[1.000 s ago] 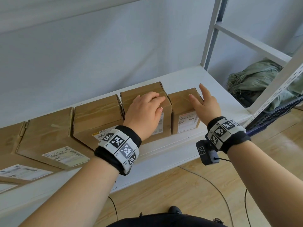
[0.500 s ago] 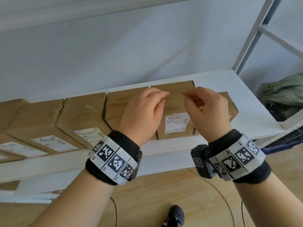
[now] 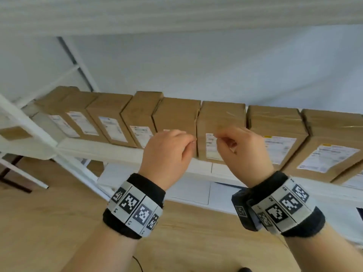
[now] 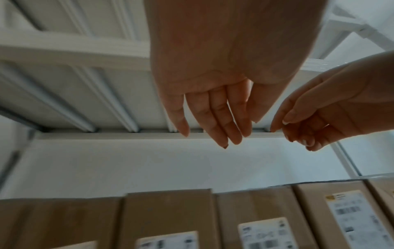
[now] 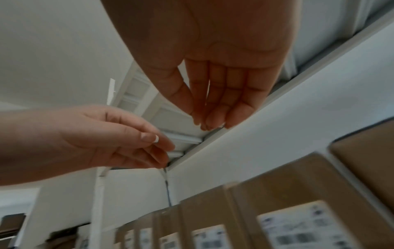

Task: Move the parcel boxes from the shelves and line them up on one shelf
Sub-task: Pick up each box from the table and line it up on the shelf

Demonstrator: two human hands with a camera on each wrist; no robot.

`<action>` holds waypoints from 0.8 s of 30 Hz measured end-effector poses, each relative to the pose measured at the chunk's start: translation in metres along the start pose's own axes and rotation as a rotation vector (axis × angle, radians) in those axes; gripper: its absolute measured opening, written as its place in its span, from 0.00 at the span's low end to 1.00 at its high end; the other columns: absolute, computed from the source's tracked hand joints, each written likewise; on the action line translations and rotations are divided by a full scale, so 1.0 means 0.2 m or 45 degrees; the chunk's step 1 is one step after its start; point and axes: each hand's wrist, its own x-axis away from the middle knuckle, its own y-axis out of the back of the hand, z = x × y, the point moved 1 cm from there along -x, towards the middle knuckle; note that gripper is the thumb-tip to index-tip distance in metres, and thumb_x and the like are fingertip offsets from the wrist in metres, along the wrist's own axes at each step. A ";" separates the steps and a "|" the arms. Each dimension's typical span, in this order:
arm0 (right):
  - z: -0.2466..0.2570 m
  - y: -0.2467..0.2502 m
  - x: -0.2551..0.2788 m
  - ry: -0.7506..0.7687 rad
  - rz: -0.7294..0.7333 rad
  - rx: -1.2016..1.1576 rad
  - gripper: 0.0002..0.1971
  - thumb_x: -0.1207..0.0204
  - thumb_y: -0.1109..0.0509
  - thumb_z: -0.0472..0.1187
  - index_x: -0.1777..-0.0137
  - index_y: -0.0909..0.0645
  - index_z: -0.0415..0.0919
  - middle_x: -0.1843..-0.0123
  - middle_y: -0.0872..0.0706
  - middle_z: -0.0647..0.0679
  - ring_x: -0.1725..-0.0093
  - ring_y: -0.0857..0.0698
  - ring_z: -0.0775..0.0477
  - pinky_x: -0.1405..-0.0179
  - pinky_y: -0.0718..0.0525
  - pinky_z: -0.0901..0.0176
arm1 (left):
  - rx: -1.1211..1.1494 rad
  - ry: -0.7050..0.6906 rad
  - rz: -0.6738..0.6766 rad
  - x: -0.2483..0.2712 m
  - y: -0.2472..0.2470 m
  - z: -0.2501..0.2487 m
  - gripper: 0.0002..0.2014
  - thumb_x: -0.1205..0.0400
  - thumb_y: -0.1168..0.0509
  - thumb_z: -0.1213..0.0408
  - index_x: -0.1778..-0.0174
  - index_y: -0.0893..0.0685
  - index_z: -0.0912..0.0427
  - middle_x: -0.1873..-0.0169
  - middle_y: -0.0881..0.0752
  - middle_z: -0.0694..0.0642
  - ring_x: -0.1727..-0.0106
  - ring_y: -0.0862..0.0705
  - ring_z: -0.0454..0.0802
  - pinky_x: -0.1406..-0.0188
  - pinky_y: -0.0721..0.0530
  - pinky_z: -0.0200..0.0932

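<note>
Several brown parcel boxes [image 3: 220,122] stand side by side in one row on a white shelf [image 3: 110,153], printed labels facing me. My left hand [image 3: 188,142] and right hand [image 3: 222,140] hover close together in front of the row's middle, off the boxes. Both hold nothing. In the left wrist view the left hand's fingers [image 4: 215,118] hang relaxed above the boxes [image 4: 166,214]. The right wrist view shows the right hand's fingers [image 5: 215,104] loose too, over the labelled boxes [image 5: 281,207].
Another white shelf board [image 3: 176,14] runs overhead. A slanted white shelf post [image 3: 31,126] stands at the left. Flat white sheets [image 3: 192,190] lie on the level below the row. A wooden floor [image 3: 49,222] lies below.
Both hands came off the boxes at the row's right end and drew together with fingers relaxed. The view swung left, so more of the row shows.
</note>
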 end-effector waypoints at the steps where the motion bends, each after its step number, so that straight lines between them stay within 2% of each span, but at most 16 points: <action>1: 0.08 -0.08 0.01 0.006 0.034 -0.026 0.07 0.28 0.32 0.31 0.55 0.13 0.38 0.63 0.14 0.48 0.65 0.18 0.49 0.64 0.18 0.56 | -0.018 0.041 0.001 0.07 0.04 0.08 0.15 0.19 0.44 0.58 0.53 0.11 0.54 0.62 0.12 0.49 0.62 0.15 0.49 0.64 0.17 0.48; 4: 0.31 -0.30 0.05 0.055 0.119 -0.080 0.09 0.28 0.32 0.30 0.53 0.12 0.38 0.63 0.14 0.51 0.65 0.18 0.51 0.62 0.18 0.59 | -0.088 0.127 0.026 0.26 0.17 0.31 0.14 0.18 0.42 0.58 0.52 0.11 0.53 0.61 0.11 0.49 0.61 0.15 0.49 0.62 0.17 0.48; 7: 0.52 -0.49 0.08 0.090 0.203 -0.129 0.10 0.28 0.33 0.30 0.53 0.12 0.39 0.62 0.13 0.50 0.64 0.17 0.52 0.61 0.17 0.59 | -0.108 0.195 -0.006 0.43 0.30 0.50 0.14 0.18 0.43 0.58 0.53 0.11 0.54 0.62 0.12 0.50 0.61 0.15 0.50 0.62 0.17 0.50; 10: 0.71 -0.65 0.08 0.111 0.307 -0.161 0.10 0.27 0.34 0.31 0.52 0.12 0.41 0.61 0.13 0.51 0.62 0.17 0.53 0.59 0.18 0.61 | -0.109 0.278 -0.050 0.59 0.42 0.67 0.12 0.17 0.40 0.60 0.48 0.11 0.54 0.56 0.11 0.51 0.56 0.14 0.48 0.56 0.18 0.44; 13: 0.84 -0.78 0.07 0.140 0.391 -0.175 0.10 0.26 0.34 0.32 0.50 0.13 0.41 0.59 0.14 0.52 0.61 0.17 0.54 0.58 0.18 0.63 | -0.104 0.386 -0.043 0.71 0.51 0.82 0.13 0.16 0.41 0.59 0.42 0.13 0.54 0.51 0.12 0.51 0.53 0.15 0.47 0.52 0.21 0.40; 17: 0.97 -0.95 0.01 0.189 0.486 -0.183 0.10 0.25 0.34 0.33 0.50 0.13 0.42 0.60 0.15 0.53 0.60 0.17 0.55 0.57 0.18 0.61 | -0.093 0.500 -0.068 0.79 0.57 0.98 0.13 0.16 0.41 0.58 0.41 0.14 0.53 0.50 0.12 0.50 0.52 0.15 0.46 0.50 0.19 0.42; 21: 1.06 -1.13 -0.09 0.238 0.552 -0.214 0.10 0.25 0.34 0.35 0.50 0.13 0.43 0.60 0.14 0.53 0.61 0.18 0.56 0.57 0.17 0.60 | -0.120 0.594 -0.119 0.80 0.60 1.16 0.12 0.17 0.40 0.59 0.43 0.13 0.52 0.51 0.12 0.49 0.52 0.15 0.46 0.52 0.22 0.38; 24: 1.12 -1.30 -0.19 0.276 0.589 -0.255 0.10 0.25 0.34 0.34 0.50 0.13 0.42 0.60 0.15 0.53 0.61 0.18 0.55 0.56 0.16 0.59 | -0.149 0.655 -0.146 0.76 0.63 1.31 0.11 0.17 0.39 0.59 0.44 0.13 0.52 0.52 0.12 0.49 0.54 0.15 0.46 0.54 0.21 0.39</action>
